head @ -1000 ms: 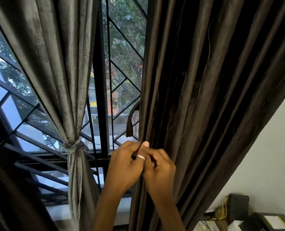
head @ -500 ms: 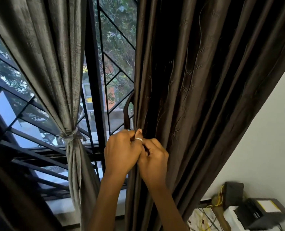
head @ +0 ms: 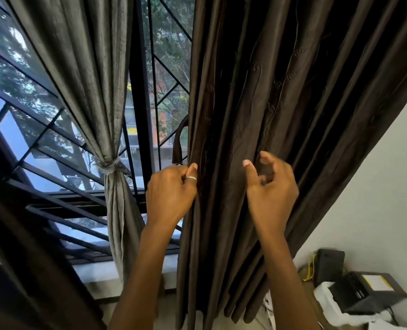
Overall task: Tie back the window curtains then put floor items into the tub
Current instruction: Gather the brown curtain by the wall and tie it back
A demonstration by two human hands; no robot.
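A dark brown curtain [head: 281, 115] hangs loose on the right side of the window. My left hand [head: 171, 194], with a ring on the thumb, pinches the curtain's left edge, just below a brown tie-back strap [head: 179, 141] that loops out beside that edge. My right hand [head: 270, 186] hovers in front of the curtain's folds with fingers loosely curled and nothing in it. A grey curtain [head: 78, 75] on the left is gathered and knotted with a tie [head: 110, 165].
Black window grille bars [head: 140, 91] stand between the two curtains. A white wall [head: 376, 186] is at the right. Low at the right sit a black box [head: 330, 265], a dark device with a yellow label [head: 367, 294] and white packing pieces [head: 328, 303].
My right hand has let go and moved right, away from my left hand. My left hand stays pinching the curtain's edge. The view has shifted slightly.
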